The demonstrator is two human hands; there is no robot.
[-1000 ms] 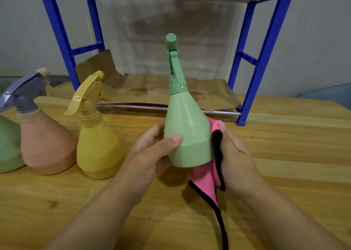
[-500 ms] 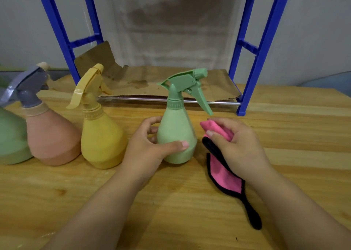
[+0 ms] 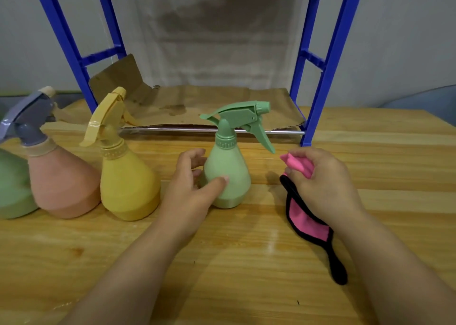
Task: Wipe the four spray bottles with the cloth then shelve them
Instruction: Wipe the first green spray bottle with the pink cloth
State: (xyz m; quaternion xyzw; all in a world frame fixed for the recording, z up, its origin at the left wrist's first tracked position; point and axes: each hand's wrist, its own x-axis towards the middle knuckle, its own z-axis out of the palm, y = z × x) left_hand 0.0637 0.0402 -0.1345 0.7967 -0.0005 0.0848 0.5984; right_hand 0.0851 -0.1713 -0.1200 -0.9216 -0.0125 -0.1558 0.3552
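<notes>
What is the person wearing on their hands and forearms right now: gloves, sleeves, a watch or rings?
Nothing shows. The left hand and right hand are bare, without gloves, rings or a watch. Both forearms are uncovered down to the frame's bottom edge; no sleeve, strap or marking is visible.

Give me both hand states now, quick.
Left hand: holds the small green spray bottle, thumb on its front, bottle standing on the table.
Right hand: grips the pink cloth.
</notes>
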